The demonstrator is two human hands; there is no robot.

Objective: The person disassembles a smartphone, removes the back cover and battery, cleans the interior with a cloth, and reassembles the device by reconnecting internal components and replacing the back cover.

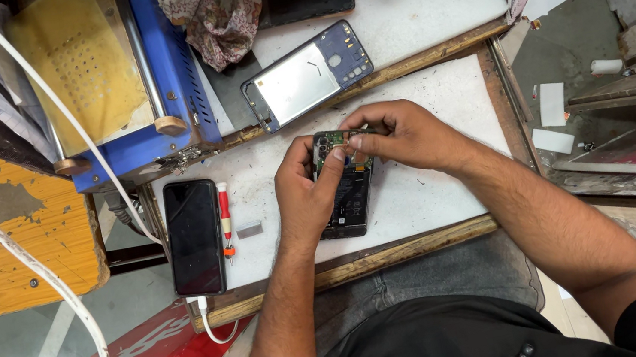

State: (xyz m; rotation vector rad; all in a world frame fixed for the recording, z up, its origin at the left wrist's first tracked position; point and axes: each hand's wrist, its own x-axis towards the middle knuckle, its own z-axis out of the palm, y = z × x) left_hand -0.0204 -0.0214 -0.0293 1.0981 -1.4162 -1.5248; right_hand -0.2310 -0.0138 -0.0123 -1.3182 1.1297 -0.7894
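Observation:
An opened black phone (pixel 350 199) lies on the white worktop (pixel 439 174) with its insides showing. My left hand (pixel 305 194) grips its left side, thumb pressed on the upper part. My right hand (pixel 402 133) pinches a small green circuit board (pixel 337 138) at the phone's top end. Both hands meet over the top of the phone.
A blue phone frame with a silver plate (pixel 306 76) lies just beyond. A black phone (pixel 195 237) on a white cable sits left, beside a red-handled screwdriver (pixel 226 219). A blue and yellow machine (pixel 109 71), a rag (pixel 217 9) and phone parts fill the back.

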